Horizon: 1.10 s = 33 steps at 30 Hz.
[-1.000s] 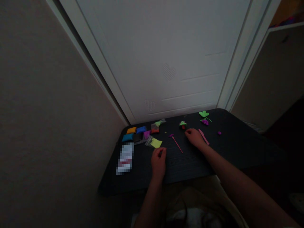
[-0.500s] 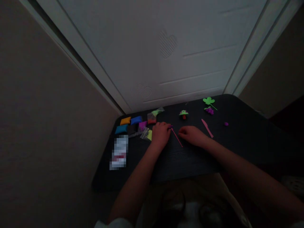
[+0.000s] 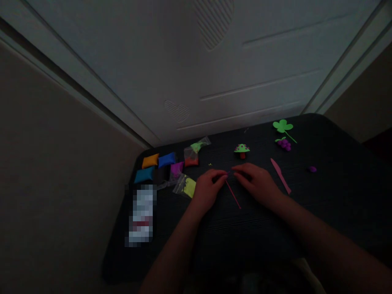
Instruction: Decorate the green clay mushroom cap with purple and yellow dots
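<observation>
My left hand is closed in a pinch, a small piece of purple clay at its fingertips. Just to the right, my right hand has thumb and forefinger a little apart, pointing at the clay, with nothing visible between them. A thin pink stick tool lies on the dark table below the fingertips, its upper end close to my left thumb. Beyond the hands stands a clay mushroom with a green spotted cap and red stem. Yellow clay in a clear bag lies against my left hand.
Clay packs, including blue, orange and teal, lie at the left. A pink plastic knife, purple clay ball, clay grapes and green clover lie right. A white panel rises behind the table.
The view has moved closer to the table. My left fingers have come into a pinch at the purple clay, and my right fingertips are nearer to it, thumb and forefinger now apart.
</observation>
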Each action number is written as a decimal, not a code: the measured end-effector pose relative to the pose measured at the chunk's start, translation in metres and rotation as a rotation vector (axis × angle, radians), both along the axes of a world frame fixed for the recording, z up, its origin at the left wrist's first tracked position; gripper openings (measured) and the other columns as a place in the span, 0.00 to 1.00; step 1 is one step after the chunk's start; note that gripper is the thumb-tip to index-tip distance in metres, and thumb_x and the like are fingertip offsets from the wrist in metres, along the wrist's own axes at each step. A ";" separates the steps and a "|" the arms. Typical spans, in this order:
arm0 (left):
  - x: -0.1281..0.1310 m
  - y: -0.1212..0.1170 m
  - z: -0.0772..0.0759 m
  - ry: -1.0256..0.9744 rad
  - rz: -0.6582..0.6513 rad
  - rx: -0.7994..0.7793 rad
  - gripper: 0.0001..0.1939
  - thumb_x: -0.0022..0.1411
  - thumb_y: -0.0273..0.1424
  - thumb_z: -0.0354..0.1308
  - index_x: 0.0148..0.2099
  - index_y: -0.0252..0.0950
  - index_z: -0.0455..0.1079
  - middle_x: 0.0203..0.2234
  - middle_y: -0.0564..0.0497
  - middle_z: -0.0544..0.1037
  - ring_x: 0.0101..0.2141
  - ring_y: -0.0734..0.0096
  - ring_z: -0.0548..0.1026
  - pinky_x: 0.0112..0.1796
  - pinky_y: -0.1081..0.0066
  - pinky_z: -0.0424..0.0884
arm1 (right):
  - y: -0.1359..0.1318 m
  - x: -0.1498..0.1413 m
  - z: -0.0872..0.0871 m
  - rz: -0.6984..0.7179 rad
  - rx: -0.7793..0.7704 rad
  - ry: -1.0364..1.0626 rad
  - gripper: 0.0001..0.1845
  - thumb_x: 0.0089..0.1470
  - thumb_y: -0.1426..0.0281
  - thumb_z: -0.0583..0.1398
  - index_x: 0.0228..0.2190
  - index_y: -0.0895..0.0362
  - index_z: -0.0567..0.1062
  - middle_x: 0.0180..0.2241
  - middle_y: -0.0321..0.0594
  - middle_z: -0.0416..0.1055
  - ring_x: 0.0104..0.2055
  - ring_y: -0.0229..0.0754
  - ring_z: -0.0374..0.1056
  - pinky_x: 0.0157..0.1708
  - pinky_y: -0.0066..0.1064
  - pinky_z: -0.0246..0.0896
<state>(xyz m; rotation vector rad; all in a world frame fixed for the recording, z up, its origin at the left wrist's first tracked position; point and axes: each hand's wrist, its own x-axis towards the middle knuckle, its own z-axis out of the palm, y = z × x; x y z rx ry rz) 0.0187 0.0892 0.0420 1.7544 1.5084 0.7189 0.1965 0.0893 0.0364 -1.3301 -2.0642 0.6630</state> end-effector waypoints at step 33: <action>0.002 -0.010 -0.004 -0.709 0.043 -0.618 0.09 0.48 0.33 0.61 0.34 0.37 0.75 0.29 0.51 0.77 0.30 0.74 0.71 0.37 0.71 0.64 | -0.008 0.002 0.002 0.173 0.235 -0.080 0.07 0.52 0.70 0.55 0.34 0.56 0.72 0.32 0.39 0.73 0.36 0.39 0.66 0.38 0.35 0.55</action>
